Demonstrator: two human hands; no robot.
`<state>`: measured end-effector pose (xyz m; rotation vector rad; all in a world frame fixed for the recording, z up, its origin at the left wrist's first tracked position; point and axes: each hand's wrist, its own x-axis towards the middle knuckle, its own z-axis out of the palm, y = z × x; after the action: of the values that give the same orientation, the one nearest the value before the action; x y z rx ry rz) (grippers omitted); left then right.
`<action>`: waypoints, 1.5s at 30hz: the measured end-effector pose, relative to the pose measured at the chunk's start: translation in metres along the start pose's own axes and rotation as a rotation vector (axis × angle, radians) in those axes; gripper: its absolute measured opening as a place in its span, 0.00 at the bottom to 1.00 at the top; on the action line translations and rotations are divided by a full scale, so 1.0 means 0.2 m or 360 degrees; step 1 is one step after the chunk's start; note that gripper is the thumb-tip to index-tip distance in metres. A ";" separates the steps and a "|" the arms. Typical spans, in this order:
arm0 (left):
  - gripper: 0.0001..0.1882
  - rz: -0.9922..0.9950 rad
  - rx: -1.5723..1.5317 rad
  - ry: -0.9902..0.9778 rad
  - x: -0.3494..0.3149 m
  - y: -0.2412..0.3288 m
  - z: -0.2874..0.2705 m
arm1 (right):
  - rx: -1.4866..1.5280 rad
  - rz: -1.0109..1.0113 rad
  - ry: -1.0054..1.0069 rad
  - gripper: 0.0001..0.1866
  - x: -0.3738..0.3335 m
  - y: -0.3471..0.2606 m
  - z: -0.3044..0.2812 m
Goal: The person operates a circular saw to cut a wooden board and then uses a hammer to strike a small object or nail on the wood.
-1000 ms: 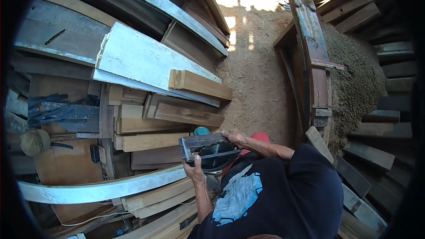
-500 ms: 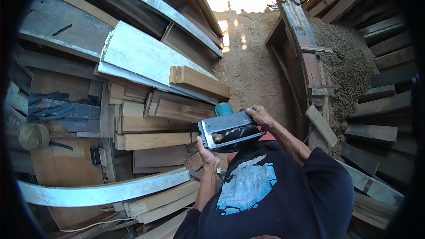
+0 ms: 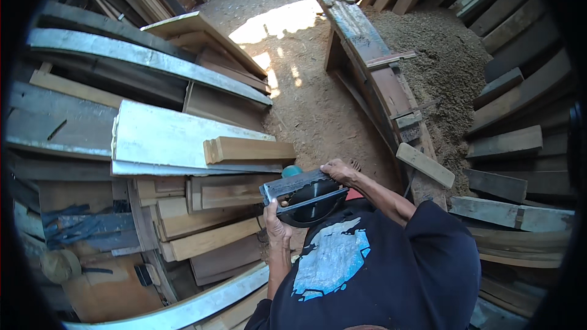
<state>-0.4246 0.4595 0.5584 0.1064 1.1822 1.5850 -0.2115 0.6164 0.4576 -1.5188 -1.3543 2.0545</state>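
Note:
In front of my chest I hold a circular saw point(image 3: 293, 183) between both hands. It is turned so that its metal base plate shows, with the round dark blade area point(image 3: 315, 208) below it and a teal motor housing point(image 3: 291, 171) behind. My left hand point(image 3: 277, 225) is closed on the plate's near left corner, thumb upward. At the far right end of the saw, my right hand point(image 3: 340, 172) has its fingers wrapped over the plate's edge. The undersides of both grips are hidden.
Stacked boards lie to my left, with a white-painted panel point(image 3: 165, 134) and a short wooden block point(image 3: 247, 151) on top. A long narrow workbench point(image 3: 385, 85) stands ahead on the right, beside a sawdust heap point(image 3: 434, 55). More planks point(image 3: 504, 143) lean along the right.
The saw has tilted in my hands, so more of its dark round side shows beneath the plate. Both hands keep their hold. My view has swung, shifting the surroundings.

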 end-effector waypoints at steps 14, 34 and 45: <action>0.10 -0.0280 0.0094 0.0167 0.70 -0.26 0.53 | 0.0241 0.0322 -0.0073 0.16 0.59 -0.10 -0.67; 0.23 -0.0631 -0.0164 0.0232 1.41 -0.17 0.84 | -0.0442 0.0360 0.1449 0.31 0.57 -0.64 -1.85; 0.16 -0.0542 0.0108 0.0340 1.77 -0.10 0.74 | -0.1166 0.0776 0.1037 0.73 0.52 -0.56 -1.68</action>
<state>-0.4603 0.8241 0.4451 -0.2157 1.3403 1.2787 -0.0045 0.9209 0.4726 -2.7251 -1.6157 1.0291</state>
